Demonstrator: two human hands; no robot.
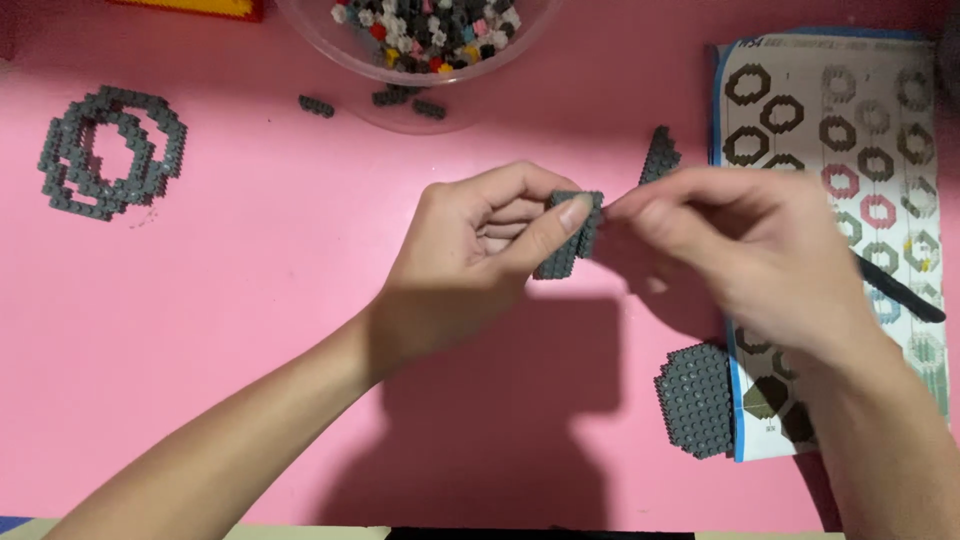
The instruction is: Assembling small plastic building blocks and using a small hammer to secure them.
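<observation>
Grey stud-covered brick assembly (570, 235) sits mid-frame above the pink table (250, 300), pinched edge-on in my left hand (470, 265) so its rim faces my right hand (745, 250), whose fingertips close on its upper edge. Instruction sheet (850, 150) lies at three o'clock, clear bowl of bricks (425, 50) at twelve.

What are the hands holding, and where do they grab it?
A small grey brick piece. The left hand pinches its upper end between thumb and fingers; the right hand touches its top right edge, blurred.
</observation>
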